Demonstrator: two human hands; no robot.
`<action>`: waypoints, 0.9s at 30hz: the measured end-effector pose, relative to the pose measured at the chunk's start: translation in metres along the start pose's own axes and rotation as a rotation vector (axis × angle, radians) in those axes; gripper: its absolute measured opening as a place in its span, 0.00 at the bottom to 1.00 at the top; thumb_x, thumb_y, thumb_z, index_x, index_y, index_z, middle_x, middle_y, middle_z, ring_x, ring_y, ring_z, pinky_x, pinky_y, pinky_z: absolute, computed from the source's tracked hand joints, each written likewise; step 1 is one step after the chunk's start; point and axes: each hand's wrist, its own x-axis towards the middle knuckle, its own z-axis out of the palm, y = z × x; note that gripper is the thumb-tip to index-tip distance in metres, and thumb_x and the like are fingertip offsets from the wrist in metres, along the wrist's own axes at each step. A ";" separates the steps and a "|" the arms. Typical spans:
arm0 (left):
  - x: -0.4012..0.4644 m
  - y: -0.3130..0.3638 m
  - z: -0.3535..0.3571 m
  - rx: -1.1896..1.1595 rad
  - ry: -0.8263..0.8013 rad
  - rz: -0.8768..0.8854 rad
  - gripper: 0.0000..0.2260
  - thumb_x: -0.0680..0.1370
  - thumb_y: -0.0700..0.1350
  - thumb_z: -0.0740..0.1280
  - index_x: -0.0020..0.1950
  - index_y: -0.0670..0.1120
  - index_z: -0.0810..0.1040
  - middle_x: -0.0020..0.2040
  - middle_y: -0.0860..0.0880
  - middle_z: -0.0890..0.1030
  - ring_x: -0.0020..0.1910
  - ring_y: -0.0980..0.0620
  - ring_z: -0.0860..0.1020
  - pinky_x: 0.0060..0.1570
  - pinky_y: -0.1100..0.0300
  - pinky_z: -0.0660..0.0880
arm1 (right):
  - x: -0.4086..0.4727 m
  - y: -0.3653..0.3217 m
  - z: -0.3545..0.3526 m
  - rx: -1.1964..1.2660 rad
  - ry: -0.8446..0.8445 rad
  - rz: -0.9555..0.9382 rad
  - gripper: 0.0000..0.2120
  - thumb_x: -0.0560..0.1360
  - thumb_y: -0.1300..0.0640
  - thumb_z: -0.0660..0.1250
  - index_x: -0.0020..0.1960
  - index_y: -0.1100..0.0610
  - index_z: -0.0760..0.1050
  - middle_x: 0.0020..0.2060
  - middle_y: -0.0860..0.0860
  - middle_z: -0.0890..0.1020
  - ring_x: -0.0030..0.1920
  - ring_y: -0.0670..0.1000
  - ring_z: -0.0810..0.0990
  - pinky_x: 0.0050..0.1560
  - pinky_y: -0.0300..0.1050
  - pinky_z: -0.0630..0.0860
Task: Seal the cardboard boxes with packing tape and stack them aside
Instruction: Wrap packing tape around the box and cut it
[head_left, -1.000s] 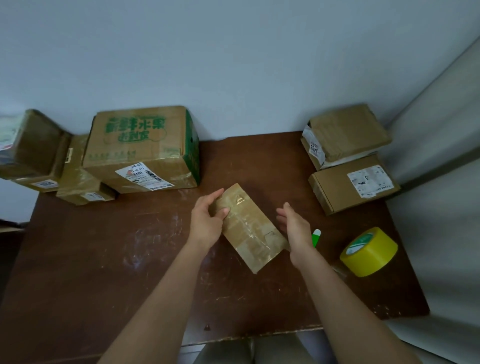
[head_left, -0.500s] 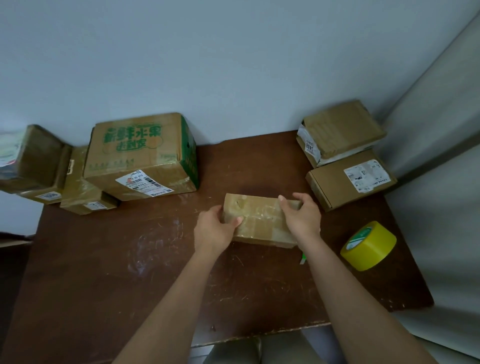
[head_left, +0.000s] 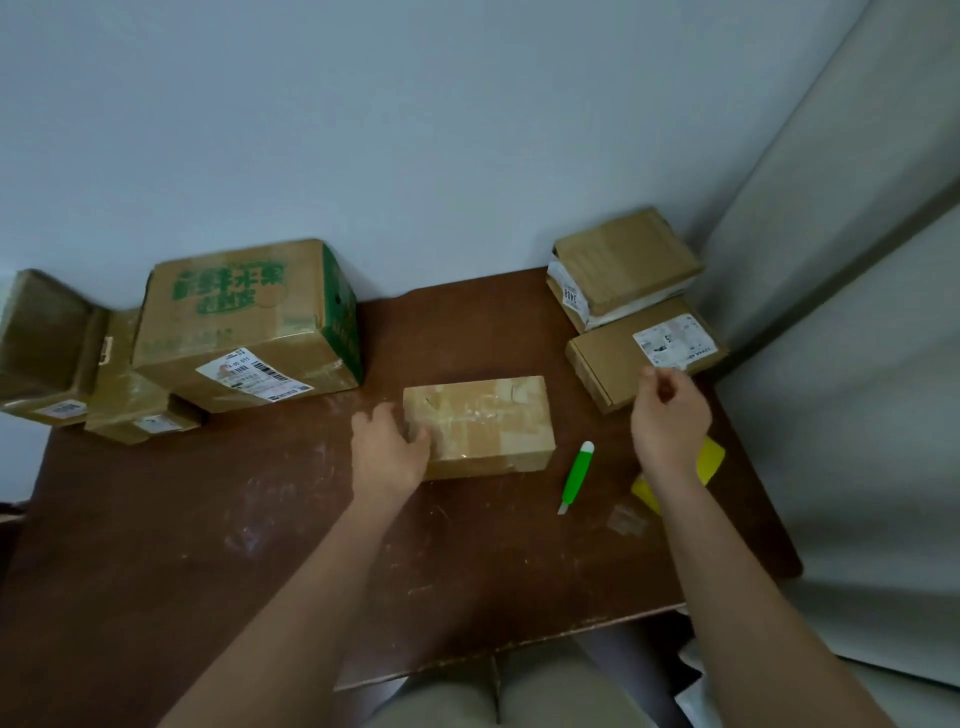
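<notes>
A small taped cardboard box (head_left: 483, 423) lies flat in the middle of the brown table (head_left: 208, 519). My left hand (head_left: 387, 452) holds its left end, thumb on the top face. My right hand (head_left: 670, 415) hovers in the air to the right, away from the box, fingers loosely curled and holding nothing. It partly hides the yellow tape roll (head_left: 709, 460) lying beneath it. A green utility knife (head_left: 576, 475) lies on the table between the box and the tape.
A large green-printed box (head_left: 244, 322) stands at the back left beside smaller boxes (head_left: 47, 343). Two flat boxes, one with a shipping label (head_left: 623, 364) and one behind it (head_left: 623, 265), sit at the back right. A scrap of clear tape (head_left: 626, 517) lies near the right edge. Walls close off the back and right.
The box went from tilted in both hands to lying flat on the table. My right hand has let go of it and moved right, over the tape roll.
</notes>
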 end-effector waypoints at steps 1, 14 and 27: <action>-0.007 0.006 0.000 -0.003 0.079 0.040 0.18 0.79 0.47 0.67 0.66 0.42 0.73 0.61 0.43 0.72 0.55 0.45 0.76 0.54 0.55 0.73 | 0.003 0.009 -0.009 0.012 0.093 0.033 0.11 0.82 0.55 0.61 0.59 0.60 0.78 0.54 0.54 0.79 0.56 0.53 0.77 0.54 0.45 0.72; -0.096 0.034 0.097 0.214 -0.451 0.773 0.10 0.79 0.42 0.62 0.58 0.47 0.79 0.57 0.52 0.72 0.41 0.55 0.76 0.42 0.68 0.69 | -0.011 0.105 -0.045 0.256 -0.282 0.468 0.20 0.80 0.39 0.62 0.62 0.52 0.75 0.55 0.51 0.80 0.55 0.53 0.80 0.56 0.49 0.74; -0.092 0.078 0.186 -0.015 -0.659 0.424 0.18 0.77 0.40 0.69 0.67 0.45 0.74 0.58 0.47 0.72 0.55 0.46 0.76 0.52 0.62 0.71 | -0.012 0.112 -0.062 0.534 -0.586 0.407 0.07 0.76 0.63 0.70 0.53 0.61 0.82 0.46 0.55 0.87 0.47 0.47 0.85 0.43 0.39 0.80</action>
